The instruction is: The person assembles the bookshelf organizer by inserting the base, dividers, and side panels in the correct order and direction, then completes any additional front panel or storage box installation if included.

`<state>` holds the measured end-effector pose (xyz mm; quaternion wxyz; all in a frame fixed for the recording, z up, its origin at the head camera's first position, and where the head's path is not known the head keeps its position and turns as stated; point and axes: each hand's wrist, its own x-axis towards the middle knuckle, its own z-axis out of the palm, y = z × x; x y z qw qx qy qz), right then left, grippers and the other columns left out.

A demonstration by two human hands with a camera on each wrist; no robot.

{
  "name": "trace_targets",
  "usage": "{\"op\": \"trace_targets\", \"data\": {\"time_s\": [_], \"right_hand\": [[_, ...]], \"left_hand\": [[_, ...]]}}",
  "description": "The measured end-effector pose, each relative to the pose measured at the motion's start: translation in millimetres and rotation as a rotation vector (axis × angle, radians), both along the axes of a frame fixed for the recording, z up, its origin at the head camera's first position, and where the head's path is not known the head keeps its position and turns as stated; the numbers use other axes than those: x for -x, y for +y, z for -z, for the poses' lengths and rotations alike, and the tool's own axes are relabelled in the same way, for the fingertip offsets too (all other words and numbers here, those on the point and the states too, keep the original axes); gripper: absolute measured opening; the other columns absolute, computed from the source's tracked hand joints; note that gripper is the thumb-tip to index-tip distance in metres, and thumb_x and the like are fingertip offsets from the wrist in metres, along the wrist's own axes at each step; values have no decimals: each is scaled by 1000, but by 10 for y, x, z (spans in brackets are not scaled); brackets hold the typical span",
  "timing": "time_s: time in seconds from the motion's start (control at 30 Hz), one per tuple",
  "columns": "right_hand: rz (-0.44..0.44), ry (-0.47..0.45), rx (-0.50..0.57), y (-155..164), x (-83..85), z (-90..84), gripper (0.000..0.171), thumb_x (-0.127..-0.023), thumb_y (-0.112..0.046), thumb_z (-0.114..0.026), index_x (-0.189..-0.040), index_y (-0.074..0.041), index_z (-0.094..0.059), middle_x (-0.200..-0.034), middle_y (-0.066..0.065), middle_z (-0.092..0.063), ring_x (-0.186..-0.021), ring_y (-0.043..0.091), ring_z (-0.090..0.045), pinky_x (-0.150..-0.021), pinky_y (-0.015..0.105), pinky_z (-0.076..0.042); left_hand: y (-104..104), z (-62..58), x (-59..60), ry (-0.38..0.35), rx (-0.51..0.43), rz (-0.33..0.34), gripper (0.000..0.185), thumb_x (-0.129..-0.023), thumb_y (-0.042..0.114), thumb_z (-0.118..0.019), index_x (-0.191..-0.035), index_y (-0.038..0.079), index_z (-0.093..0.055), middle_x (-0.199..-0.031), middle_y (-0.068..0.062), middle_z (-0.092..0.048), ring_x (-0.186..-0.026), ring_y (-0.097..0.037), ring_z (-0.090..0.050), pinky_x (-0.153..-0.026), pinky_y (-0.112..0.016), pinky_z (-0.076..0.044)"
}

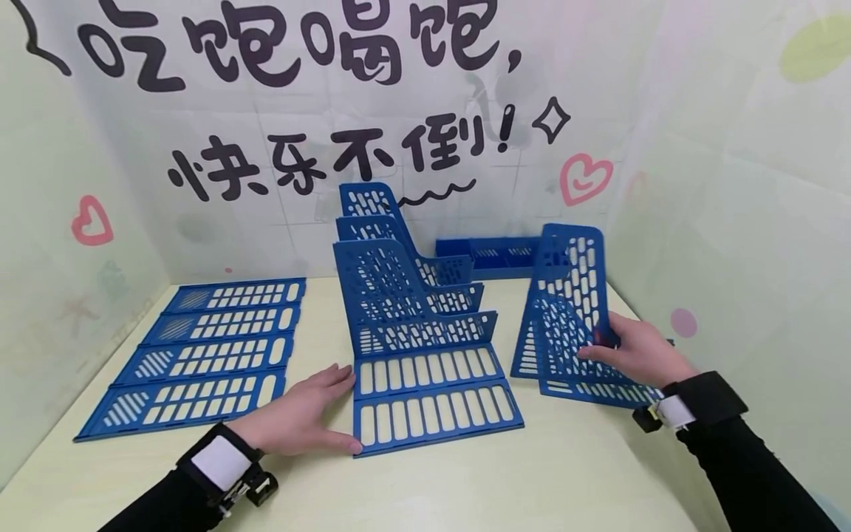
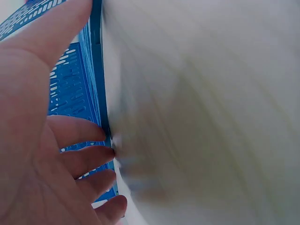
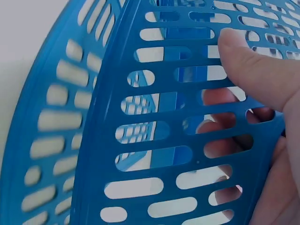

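In the head view, a partly assembled blue plastic file rack has a slotted base point(image 1: 435, 392) flat on the table. Three perforated, step-shaped dividers point(image 1: 382, 284) stand on its rear part. My left hand point(image 1: 299, 414) lies beside the base's left edge, fingers fairly straight, thumb at the front corner; the left wrist view has its fingertips along the blue edge. On the right, my right hand point(image 1: 641, 351) pinches a loose perforated divider panel point(image 1: 570, 295), thumb in front and fingers behind. The right wrist view shows those fingers through the slots of this panel point(image 3: 161, 172).
Several slotted blue panels point(image 1: 176, 425) lie side by side at the left. More perforated panels point(image 1: 592, 393) lie below my right hand. A long blue piece point(image 1: 455, 250) stands against the back wall sheet point(image 1: 306, 199). Side sheets point(image 1: 751, 244) enclose the table point(image 1: 465, 488).
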<state>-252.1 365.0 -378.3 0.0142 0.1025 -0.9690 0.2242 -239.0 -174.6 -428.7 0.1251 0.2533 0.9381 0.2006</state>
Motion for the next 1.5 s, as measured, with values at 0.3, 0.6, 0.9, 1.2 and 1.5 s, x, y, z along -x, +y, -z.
{"op": "trace_targets", "data": {"time_s": [0.3, 0.6, 0.9, 1.2, 1.5], "right_hand": [[-52, 82, -90, -140, 67, 44, 37, -98, -30, -84, -116, -7, -61, -85, -2, -70, -77, 17, -65, -73, 33, -51], [-207, 238, -137, -77, 79, 51, 15, -98, -11, -82, -102, -16, -68, -93, -10, -78, -88, 13, -70, -99, 47, -48], [-193, 104, -99, -101, 126, -3, 14, -103, -16, -78, -111, -10, -67, -95, -5, -73, -85, 10, -66, -80, 34, -60], [-259, 66, -57, -300, 155, 23, 7, -104, -15, -77, -109, -11, -73, -97, -6, -78, -88, 11, -73, -84, 33, -63], [-293, 17, -180, -492, 183, 7, 9, -105, -16, -75, -99, -9, -76, -91, -1, -80, -76, 3, -65, -71, 28, -58]], "left_hand": [[28, 12, 6, -20, -14, -1, 124, -81, 73, -87, -166, -5, -40, -177, -28, -31, -164, -55, -27, -128, -73, -31], [28, -28, 25, -46, 4, -30, 125, -78, 69, -91, -164, -7, -43, -178, -28, -28, -165, -55, -24, -128, -75, -29], [43, -35, 46, -85, -2, -33, 124, -78, 65, -93, -164, -7, -41, -178, -29, -27, -164, -56, -26, -128, -75, -29], [43, -26, 49, -37, 16, -3, 122, -79, 67, -91, -165, -5, -43, -177, -30, -29, -161, -59, -29, -125, -78, -31], [18, -51, 54, -17, 63, -9, 127, -75, 69, -92, -164, -7, -43, -174, -31, -35, -161, -57, -32, -125, -79, -29]]}}
